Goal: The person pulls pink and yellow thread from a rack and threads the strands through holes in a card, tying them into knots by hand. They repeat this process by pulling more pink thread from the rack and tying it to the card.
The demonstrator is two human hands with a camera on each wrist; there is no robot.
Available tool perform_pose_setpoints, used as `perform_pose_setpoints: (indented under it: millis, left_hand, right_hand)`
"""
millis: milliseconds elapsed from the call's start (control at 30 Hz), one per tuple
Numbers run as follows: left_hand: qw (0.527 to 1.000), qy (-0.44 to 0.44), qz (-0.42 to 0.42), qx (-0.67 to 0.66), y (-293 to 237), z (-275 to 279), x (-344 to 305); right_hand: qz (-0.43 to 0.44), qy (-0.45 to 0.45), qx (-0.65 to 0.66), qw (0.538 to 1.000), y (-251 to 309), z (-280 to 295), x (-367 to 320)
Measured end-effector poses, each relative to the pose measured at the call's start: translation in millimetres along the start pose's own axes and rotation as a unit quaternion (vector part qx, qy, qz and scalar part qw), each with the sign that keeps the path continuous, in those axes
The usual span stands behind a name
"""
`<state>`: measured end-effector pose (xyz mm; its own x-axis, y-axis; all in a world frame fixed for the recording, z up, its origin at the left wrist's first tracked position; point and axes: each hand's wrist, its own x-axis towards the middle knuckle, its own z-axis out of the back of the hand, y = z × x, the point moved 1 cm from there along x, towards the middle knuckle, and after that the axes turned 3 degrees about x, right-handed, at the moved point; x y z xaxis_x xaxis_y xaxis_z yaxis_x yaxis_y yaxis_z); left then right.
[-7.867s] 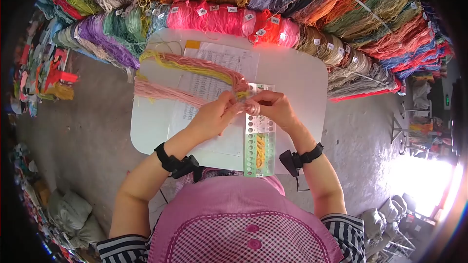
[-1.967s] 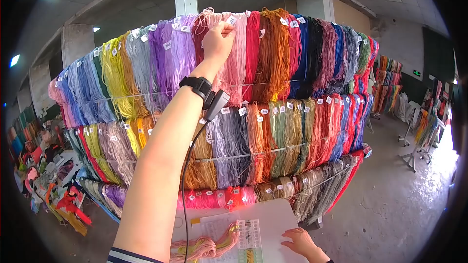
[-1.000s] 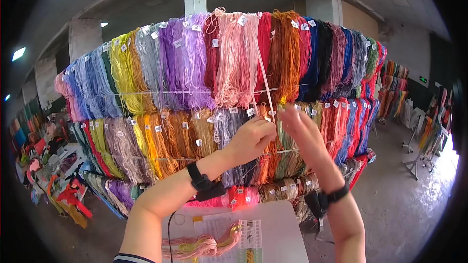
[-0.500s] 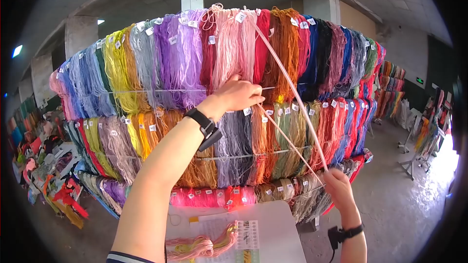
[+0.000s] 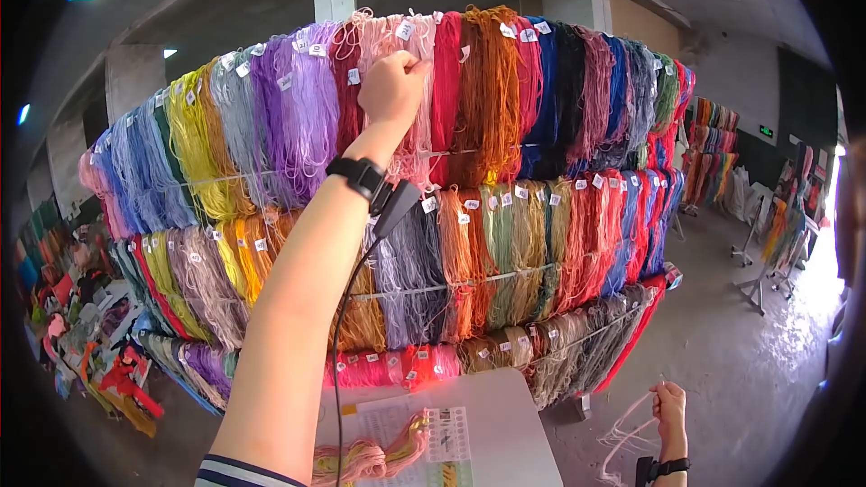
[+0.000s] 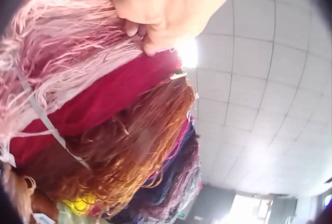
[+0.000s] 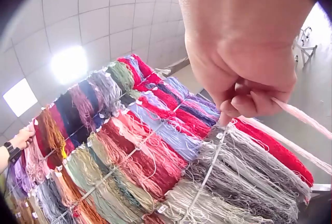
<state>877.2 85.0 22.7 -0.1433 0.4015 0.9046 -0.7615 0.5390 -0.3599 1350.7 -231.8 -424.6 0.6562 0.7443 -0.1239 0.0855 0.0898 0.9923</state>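
Note:
My left hand (image 5: 392, 90) is raised to the top row of the rack, its curled fingers gripping strands of the pale pink thread skein (image 5: 422, 117) just below a white number tag (image 5: 403, 30). In the left wrist view, the thumb and bent fingers press into these pink threads (image 6: 78, 32), beside a crimson skein (image 6: 109, 86). Low at the right, away from the rack, my right hand (image 5: 669, 408) pinches a loose length of pale pink thread (image 7: 303, 116). Its strands trail down from the fingers in the head view.
Tagged skeins of many colours hang in rows on the rack, including purple (image 5: 311, 126) and rust-brown (image 5: 492, 95) ones. On the table (image 5: 510, 415) below lie a pink-and-yellow thread bundle (image 5: 365, 460), a card with holes (image 5: 446, 433) and printed sheets. Fabric scraps (image 5: 99, 343) pile at the left.
Threads stretched from the rack to the right hand half a second ago now hang loose from it, lower and farther right. The left hand has risen to the pink skein's upper part.

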Motion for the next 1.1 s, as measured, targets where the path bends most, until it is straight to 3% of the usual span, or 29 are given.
perform_pose_setpoints:
  millis: [133,300,400,500,533,600,633,700,733,800,867,967,1033,1067,1100]
  left_hand:
    - [0.991,-0.047,-0.108,-0.069,17,6,-1]
    - [0.985,0.033,-0.087,-0.145,36,15,6]
    - [0.979,0.035,-0.137,-0.15,33,22,-3]
    - [0.954,0.076,-0.147,-0.251,29,16,-24]
    - [0.954,0.076,-0.148,-0.251,23,21,-36]
    - [0.873,0.272,-0.021,-0.405,6,36,-68]
    - [0.863,0.305,-0.009,-0.403,3,40,-84]
    - [0.853,0.326,-0.011,-0.407,5,40,-120]
    - [0.854,0.317,-0.025,-0.412,7,38,-142]
    - [0.814,0.37,0.032,-0.446,-4,42,-196]
    - [0.864,0.321,-0.127,-0.367,-17,44,-244]
    - [0.847,0.398,-0.1,-0.338,-20,47,-258]
    - [0.9,0.211,-0.226,-0.306,-11,45,-225]
    - [0.92,0.183,-0.091,-0.336,-8,42,-207]
    - [0.942,0.108,-0.102,-0.3,5,33,-177]
  right_hand:
    - [0.012,0.029,0.024,0.999,19,-15,-4]
    - [0.024,0.087,0.028,0.996,46,-60,-4]
    - [0.026,0.134,0.029,0.99,59,-89,-9]
    - [0.033,0.252,0.239,0.937,89,-134,-31]
    - [0.045,0.295,0.286,0.91,97,-148,-35]
    - [0.047,0.328,0.293,0.897,134,-179,-56]
    - [0.046,0.329,0.292,0.897,148,-192,-60]
    - [0.107,0.421,0.217,0.874,176,-217,-66]
    - [0.106,0.423,0.216,0.874,187,-233,-69]
    - [0.105,0.438,0.234,0.862,210,-268,-75]
    - [0.11,0.436,0.253,0.856,243,-308,-97]
    - [0.101,0.505,0.262,0.816,276,-333,-120]
    - [0.143,0.53,0.268,0.792,276,-326,-111]
    - [0.181,0.552,0.275,0.766,276,-322,-108]
    - [0.164,0.528,0.277,0.786,277,-312,-114]
